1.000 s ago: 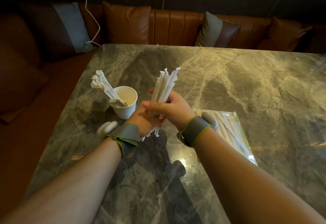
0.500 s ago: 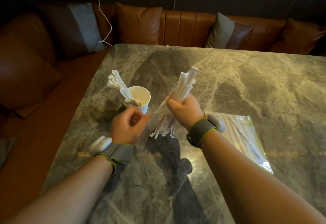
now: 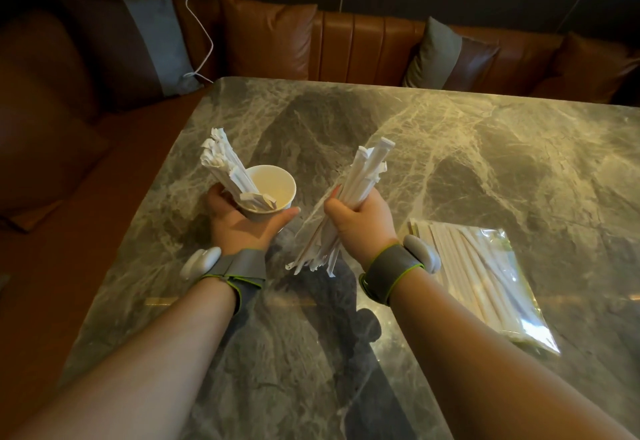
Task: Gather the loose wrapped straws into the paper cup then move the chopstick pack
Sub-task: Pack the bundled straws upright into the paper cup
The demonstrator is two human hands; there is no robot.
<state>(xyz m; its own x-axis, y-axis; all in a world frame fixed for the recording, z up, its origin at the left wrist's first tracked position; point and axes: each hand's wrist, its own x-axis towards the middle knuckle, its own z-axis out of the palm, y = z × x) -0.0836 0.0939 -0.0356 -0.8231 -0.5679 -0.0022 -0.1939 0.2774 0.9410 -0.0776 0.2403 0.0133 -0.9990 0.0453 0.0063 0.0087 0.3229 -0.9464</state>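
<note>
A person sits at a dark green marble table (image 3: pixel 450 169), seen from above over both forearms. The left hand (image 3: pixel 239 225) cups a white paper cup (image 3: pixel 273 190) from below and behind, fingers wrapped around its wall, toward the table's left edge; whether the cup's base touches the marble cannot be told. A bunch of wrapped straws in the cup (image 3: pixel 225 162) leans out over its left rim. The right hand (image 3: pixel 360 214) is fisted around a second bundle of wrapped straws (image 3: pixel 346 204), fingers pressed tight around its middle, so that the ends fan out above and below the fist, just right of the cup. The chopstick pack (image 3: pixel 485 277), a flat clear sleeve of pale sticks, lies on the marble toward the near right, beside the right wrist and apart from both hands. The straws look very light, and their paper wrappers are slippery and easily crushed, so a hold around the middle of the bundle seems best for steering the lower ends into the cup. The cup is light and could tip, hence the steadying hand. The pack's glossy film looks slick; lifting by a long edge seems safest. Most of the far marble is open, with leather sofa seating (image 3: pixel 346 48) beyond the far and left edges.
</note>
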